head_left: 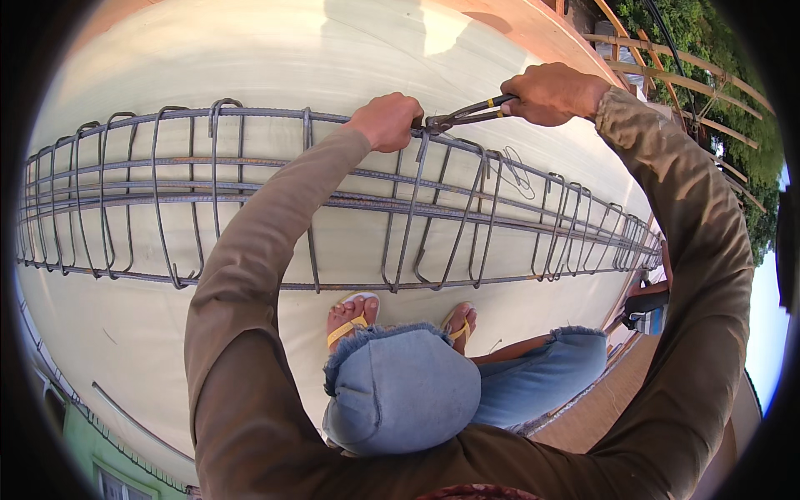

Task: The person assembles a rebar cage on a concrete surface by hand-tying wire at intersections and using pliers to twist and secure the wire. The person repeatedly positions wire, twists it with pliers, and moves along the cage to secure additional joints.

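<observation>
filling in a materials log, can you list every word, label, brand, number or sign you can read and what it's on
None can be read: no legible text shows on the steel pliers with black-and-yellow handles, the grey ribbed steel rebar cage or the yellow-strapped sandals.

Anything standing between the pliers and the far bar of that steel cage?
Nothing visible. The pliers in the right hand have their tip at the bar; actual contact is unclear. The left hand sits just left of the tip, not between them.
</observation>
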Demonstrator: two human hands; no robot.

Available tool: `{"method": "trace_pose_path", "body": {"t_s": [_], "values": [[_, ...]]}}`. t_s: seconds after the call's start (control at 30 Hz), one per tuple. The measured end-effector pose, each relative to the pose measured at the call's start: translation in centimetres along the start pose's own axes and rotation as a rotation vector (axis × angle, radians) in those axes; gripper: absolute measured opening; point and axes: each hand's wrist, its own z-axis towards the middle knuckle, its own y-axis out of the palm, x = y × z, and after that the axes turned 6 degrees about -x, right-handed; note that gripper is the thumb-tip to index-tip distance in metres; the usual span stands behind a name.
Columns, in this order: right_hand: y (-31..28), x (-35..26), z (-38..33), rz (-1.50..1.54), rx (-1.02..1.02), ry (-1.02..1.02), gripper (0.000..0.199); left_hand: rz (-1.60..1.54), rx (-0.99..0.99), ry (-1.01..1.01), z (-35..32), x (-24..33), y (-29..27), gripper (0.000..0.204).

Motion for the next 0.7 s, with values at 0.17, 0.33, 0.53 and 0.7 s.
{"method": "trace_pose_path", "body": {"t_s": [0.17, 0.33, 0.53, 0.7], "values": [[-1.4, 0.3, 0.6, 0.264, -0.313, 0.082, 0.046, 0.021, 0.001, 0.010, 0.2, -0.3, 0.3, 0.023], [-0.2, 0.8, 0.0, 0.544, -0.367, 0.038, 0.041, -0.009, 0.101, 0.021, -0.4, -0.2, 0.4, 0.024], [2.2, 1.1, 0.4, -0.624, 1.030, -0.382, 0.039, 0.029, 0.016, 0.021, 0.3, -0.4, 0.3, 0.028], [0.8, 0.8, 1.0, -0.477, 0.414, -0.273, 0.048, 0.000, 0.036, 0.032, 0.3, -0.8, 0.7, 0.030]]}}
